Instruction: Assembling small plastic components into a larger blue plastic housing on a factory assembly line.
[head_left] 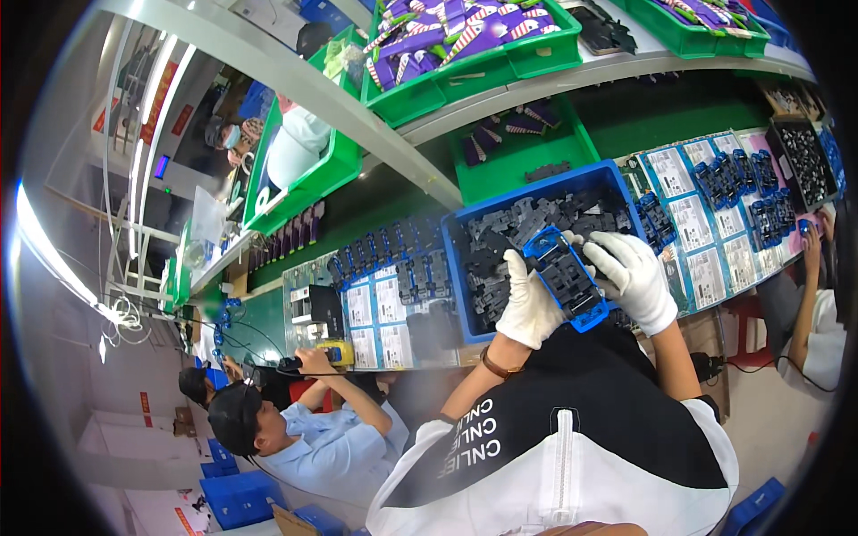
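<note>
Both my hands wear white gloves and hold a toy-car-like chassis [567, 279], a blue plastic frame with a black moulded part inside it. My left hand [530, 306] is closed on its left side, the thumb upright along the blue edge. On the right side, my right hand [635, 279] grips it with bent fingers. The piece is tilted over the near part of a blue bin [459, 308]. Loose black plastic parts [509, 225] are heaped in that bin. The gloves and the chassis hide some of the heap.
Rows of blue-and-black assemblies [424, 275] stand on printed sheets left of the bin; similar ones [735, 179] stand right. Green crates [474, 82] of purple packages sit on the shelf above. A co-worker in light blue [331, 447] handles a yellow-black tool at left; another person's arm [809, 286] is at right.
</note>
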Motion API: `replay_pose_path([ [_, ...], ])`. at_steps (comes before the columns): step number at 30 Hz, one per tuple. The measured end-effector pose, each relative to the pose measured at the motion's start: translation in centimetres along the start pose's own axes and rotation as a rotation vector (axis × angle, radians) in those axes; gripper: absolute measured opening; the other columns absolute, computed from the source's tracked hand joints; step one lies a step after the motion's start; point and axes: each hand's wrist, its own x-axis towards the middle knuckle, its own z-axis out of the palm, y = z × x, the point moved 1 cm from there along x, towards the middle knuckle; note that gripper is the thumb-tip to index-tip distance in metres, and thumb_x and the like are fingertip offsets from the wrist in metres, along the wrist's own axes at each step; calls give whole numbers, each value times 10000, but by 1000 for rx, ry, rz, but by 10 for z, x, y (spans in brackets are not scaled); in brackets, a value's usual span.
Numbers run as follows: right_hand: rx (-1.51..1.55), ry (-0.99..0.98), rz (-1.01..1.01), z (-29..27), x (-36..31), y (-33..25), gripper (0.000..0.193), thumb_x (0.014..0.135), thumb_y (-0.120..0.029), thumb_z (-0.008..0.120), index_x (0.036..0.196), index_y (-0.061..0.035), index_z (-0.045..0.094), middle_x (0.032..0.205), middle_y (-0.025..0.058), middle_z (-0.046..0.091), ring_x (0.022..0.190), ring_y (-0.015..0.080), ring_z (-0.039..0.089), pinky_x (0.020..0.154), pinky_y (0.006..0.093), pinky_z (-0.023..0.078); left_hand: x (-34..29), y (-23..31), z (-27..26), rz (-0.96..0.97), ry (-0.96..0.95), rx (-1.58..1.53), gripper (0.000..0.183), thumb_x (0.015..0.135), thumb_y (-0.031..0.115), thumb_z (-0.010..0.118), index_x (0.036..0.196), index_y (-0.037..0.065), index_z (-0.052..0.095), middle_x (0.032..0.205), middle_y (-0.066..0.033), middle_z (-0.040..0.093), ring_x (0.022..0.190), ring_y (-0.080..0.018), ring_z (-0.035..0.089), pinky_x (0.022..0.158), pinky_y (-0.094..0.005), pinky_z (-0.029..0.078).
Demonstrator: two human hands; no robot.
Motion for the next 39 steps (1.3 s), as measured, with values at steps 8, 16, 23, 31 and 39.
replay_pose_path([
  [8,48,272,312,-10,9,-25,485,635,-84,752,1100,-85,611,1065,140,604,912,311,602,784,364,491,5,-5,-13,114,114,4,904,685,783,451,1329,149,423,1288,-82,497,1093,-283,535,922,-496,444],
  [16,-31,150,193,20,19,-61,479,629,-214,748,1081,-129,613,1030,127,599,871,312,601,755,397,489,12,-27,-29,306,170,32,827,761,728,419,1286,90,457,1210,-82,551,1104,-213,526,986,-352,410],
  [23,-115,115,192,29,23,-67,448,675,-143,703,1110,-115,597,1087,141,584,948,309,582,828,400,468,4,-35,-34,355,89,74,660,840,544,537,1327,121,404,1272,-50,485,1148,-201,477,1031,-343,362],
  [31,367,194,473,26,1,-38,458,771,-88,668,1203,-11,537,1193,177,521,1087,314,539,930,368,430,12,-12,-34,414,271,12,386,873,127,612,1237,162,489,1111,-42,586,1006,-235,580,901,-436,475],
  [39,1153,0,1035,43,-17,-38,552,766,-88,701,1265,6,484,1123,74,568,867,89,562,719,218,477,14,-16,-31,510,282,89,346,888,88,581,1215,112,472,1108,-65,577,986,-220,585,865,-384,498],
])
